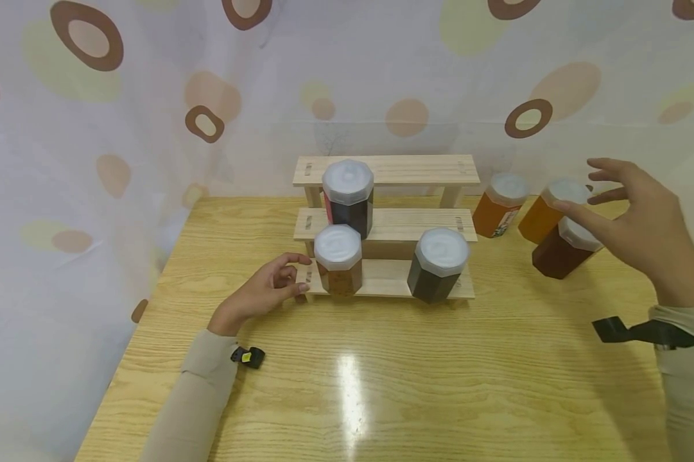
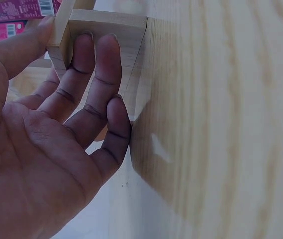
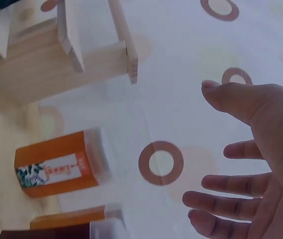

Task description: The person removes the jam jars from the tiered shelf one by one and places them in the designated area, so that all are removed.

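Note:
A three-tier wooden shelf [image 1: 390, 224] stands against the curtain. My left hand [image 1: 266, 285] holds the left end of its lowest tier, thumb at the front edge and fingers curved along the side panel [image 2: 126, 32]. On that tier stand a brown jar [image 1: 339, 273] and a dark jar [image 1: 433, 279]; a black jar [image 1: 352, 212] stands one tier up, at left. My right hand [image 1: 647, 224] hovers with spread fingers over the jars on the right. Under it are a dark red jar [image 1: 560, 253] and an amber jar [image 1: 537, 218]. A labelled orange jar [image 3: 57, 164] stands nearer the shelf.
A patterned curtain [image 1: 352, 77] hangs directly behind the shelf and down the table's left side. The wooden table [image 1: 416, 378] stretches in front of the shelf. All the jars have translucent white lids, and those at right stand close together.

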Action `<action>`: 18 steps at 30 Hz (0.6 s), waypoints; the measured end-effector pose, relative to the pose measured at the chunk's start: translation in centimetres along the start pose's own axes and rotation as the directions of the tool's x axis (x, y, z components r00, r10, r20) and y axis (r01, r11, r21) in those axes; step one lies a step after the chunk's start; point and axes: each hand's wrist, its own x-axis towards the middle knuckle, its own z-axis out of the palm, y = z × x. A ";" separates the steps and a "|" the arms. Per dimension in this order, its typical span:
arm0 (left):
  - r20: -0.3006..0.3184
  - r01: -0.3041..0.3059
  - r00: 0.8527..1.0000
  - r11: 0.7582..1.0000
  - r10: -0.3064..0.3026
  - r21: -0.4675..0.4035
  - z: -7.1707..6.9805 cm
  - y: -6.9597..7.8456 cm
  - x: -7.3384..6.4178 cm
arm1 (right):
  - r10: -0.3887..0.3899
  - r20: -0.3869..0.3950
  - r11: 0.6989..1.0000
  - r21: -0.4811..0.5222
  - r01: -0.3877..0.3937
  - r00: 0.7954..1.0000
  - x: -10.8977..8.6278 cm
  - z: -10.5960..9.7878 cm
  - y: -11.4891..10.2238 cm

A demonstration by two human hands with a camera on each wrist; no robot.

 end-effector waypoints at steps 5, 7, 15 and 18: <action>0.000 -0.003 1.000 1.000 0.003 0.003 0.0 0.1 0.0 | -0.044 0.002 0.998 0.044 0.044 0.999 0.8 0.4 -1.4; 0.000 -0.005 1.000 1.000 0.005 0.002 0.0 0.1 0.0 | -0.069 0.000 0.995 0.067 0.069 0.998 1.1 0.7 -2.0; -0.002 0.013 1.000 1.000 -0.013 -0.003 0.0 0.1 -0.1 | -0.092 0.077 0.984 0.159 0.079 0.993 2.4 1.5 -4.2; -0.002 0.014 1.000 1.000 -0.014 -0.005 0.0 0.1 0.0 | -0.114 0.106 0.982 0.162 0.095 0.988 3.1 1.8 -5.5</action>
